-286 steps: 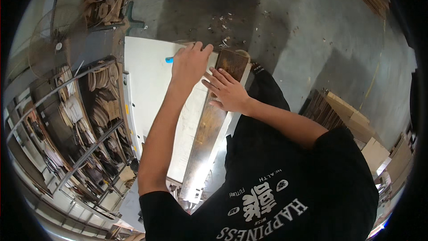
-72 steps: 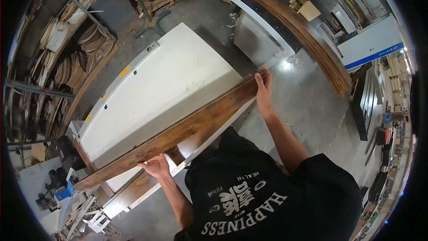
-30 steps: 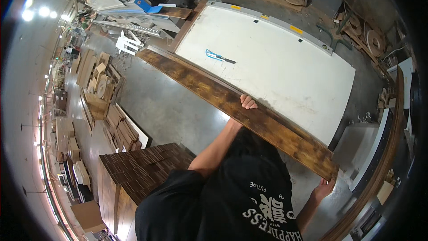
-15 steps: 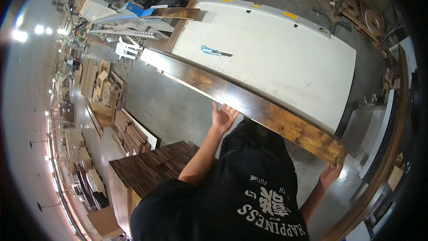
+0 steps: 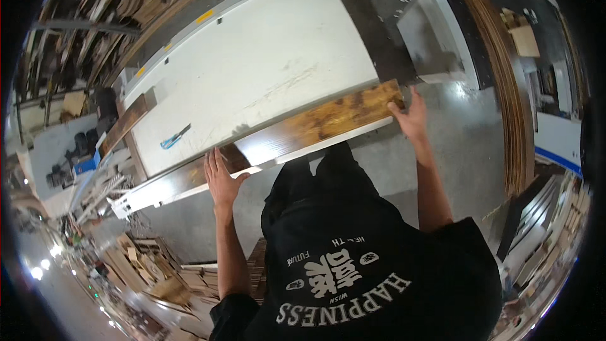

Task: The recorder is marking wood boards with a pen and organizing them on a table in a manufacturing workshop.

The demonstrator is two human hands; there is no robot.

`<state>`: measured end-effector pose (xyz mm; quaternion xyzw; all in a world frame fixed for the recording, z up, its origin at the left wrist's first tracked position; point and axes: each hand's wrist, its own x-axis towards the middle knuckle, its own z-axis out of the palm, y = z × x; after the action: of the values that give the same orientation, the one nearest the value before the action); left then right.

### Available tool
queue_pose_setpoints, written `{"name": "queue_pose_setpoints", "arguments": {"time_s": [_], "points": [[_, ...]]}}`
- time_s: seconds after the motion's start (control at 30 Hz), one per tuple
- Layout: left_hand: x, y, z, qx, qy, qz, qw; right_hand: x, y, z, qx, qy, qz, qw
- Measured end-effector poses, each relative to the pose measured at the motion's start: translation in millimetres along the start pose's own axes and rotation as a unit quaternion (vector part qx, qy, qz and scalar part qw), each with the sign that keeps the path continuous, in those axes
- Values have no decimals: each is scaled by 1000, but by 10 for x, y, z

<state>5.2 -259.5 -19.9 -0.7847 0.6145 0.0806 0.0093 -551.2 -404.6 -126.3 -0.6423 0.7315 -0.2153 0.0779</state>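
Note:
A long brown wooden plank (image 5: 341,115) with a mottled, glossy face lies along the near edge of the white-topped table (image 5: 284,44). My left hand (image 5: 222,182) rests flat on the plank left of its middle, fingers stretched forward and thumb spread to the side. At the plank's right end is my right hand (image 5: 413,117), its thumb against the near corner and its fingers stretched out past the end, apart from the thumb. A blue utility knife (image 5: 174,137) lies on the tabletop beyond my left hand.
A long level (image 5: 214,12) lies along the table's far edge. Another brown board (image 5: 129,120) sits at the left end, near dark motors (image 5: 85,142). Long stacked brown strips (image 5: 508,82) stand at the right. Wood scraps (image 5: 145,265) lie on the floor at lower left.
The view has swung to the right. My left hand has moved from below the plank's near edge onto its top. My right hand has shifted around the right end, its fingers now stretched out.

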Motion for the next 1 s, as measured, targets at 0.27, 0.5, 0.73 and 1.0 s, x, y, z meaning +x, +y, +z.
{"name": "queue_pose_setpoints", "arguments": {"time_s": [0.27,0.5,0.73,1.0], "points": [[449,-413,268,17,-138,99,985,-85,-164,131,287,-190,164,924],[563,-303,318,19,-174,76,982,-170,292,257,404,-174,146,886],[509,-527,326,-26,-162,117,980,-92,-360,-129,182,-169,151,957],[457,-862,444,-39,-99,197,975,-599,-1369,197,-50,19,-12,998]]}}
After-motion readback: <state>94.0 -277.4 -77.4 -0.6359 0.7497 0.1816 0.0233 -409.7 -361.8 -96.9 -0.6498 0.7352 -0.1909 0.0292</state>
